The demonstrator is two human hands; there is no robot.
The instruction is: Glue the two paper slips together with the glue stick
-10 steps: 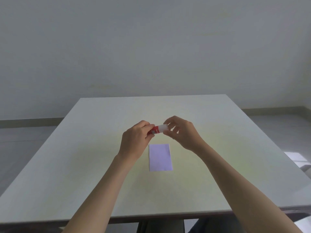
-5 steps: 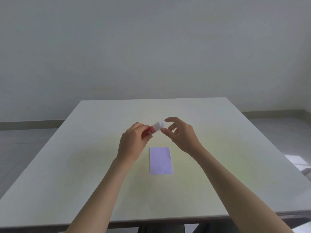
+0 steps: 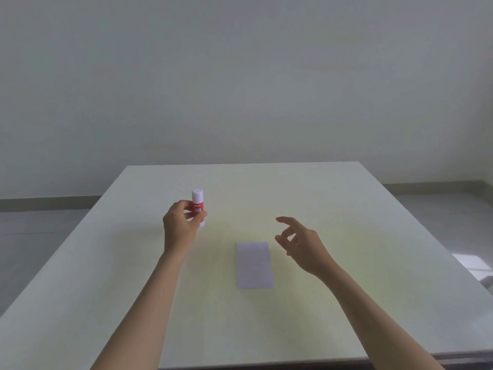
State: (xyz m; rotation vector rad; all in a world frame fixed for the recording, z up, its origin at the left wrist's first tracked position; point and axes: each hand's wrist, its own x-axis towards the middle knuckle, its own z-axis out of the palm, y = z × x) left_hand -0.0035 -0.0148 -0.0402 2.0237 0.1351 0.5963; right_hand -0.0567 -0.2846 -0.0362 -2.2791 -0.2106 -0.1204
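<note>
A pale lilac paper slip (image 3: 254, 265) lies flat in the middle of the white table (image 3: 346, 222); I can make out only one rectangle, so a second slip may lie under it. My left hand (image 3: 180, 227) holds a red glue stick (image 3: 198, 206) upright, its white cap on top and its base close to the table, left of and beyond the paper. My right hand (image 3: 300, 243) hovers just right of the paper's far corner with fingers spread and nothing in it.
The table's near edge runs along the bottom of the view, its far edge meets a plain white wall. Grey floor shows on both sides, with a bright patch at the right.
Both hands were together on the glue stick above the paper. My right hand has let go and drawn right; my left hand has carried the stick left and turned it upright.
</note>
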